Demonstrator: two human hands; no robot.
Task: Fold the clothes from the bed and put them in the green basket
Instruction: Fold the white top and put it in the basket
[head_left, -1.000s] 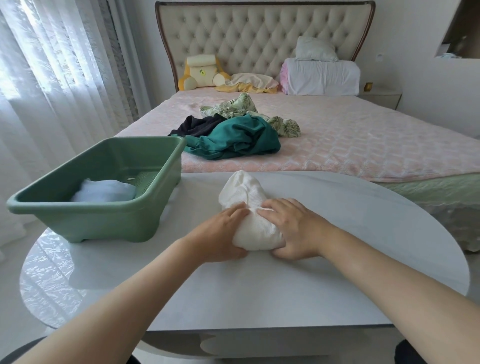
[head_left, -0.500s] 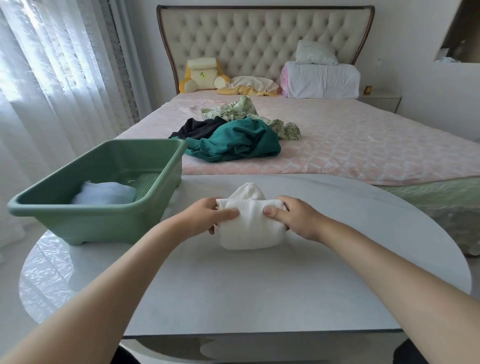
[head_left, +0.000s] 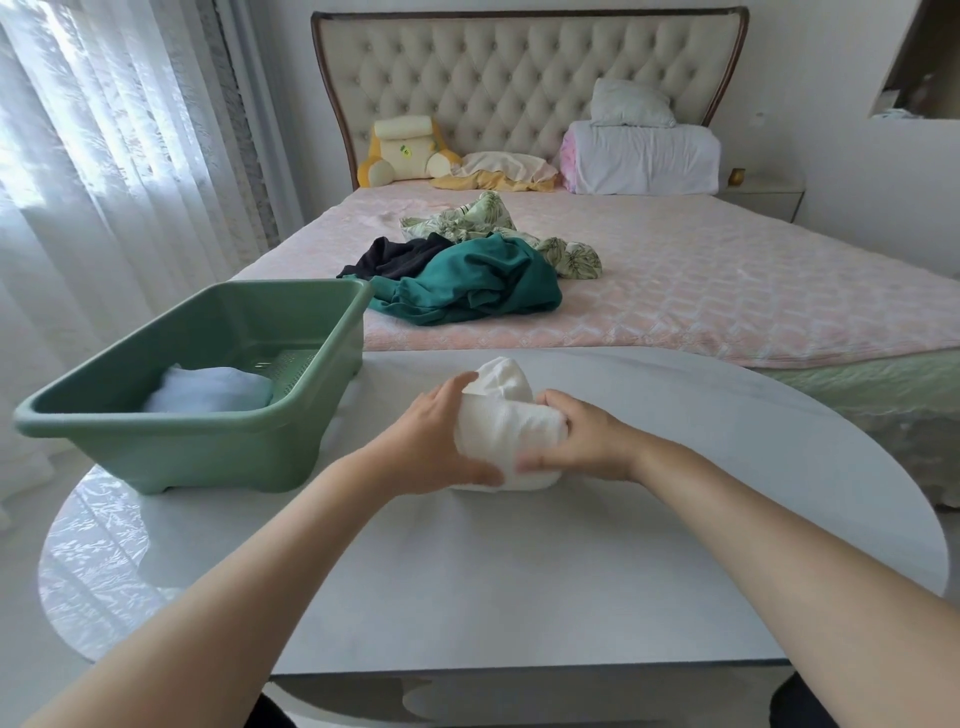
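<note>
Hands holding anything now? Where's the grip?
Yes, the folded white cloth on the table. The left hand has its grip on the cloth's left side and the right hand on its right side.

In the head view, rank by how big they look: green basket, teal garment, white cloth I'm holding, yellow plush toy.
1. green basket
2. teal garment
3. white cloth
4. yellow plush toy, close to the cloth in look; it sits far back on the bed, so that last order is unsure.
</note>
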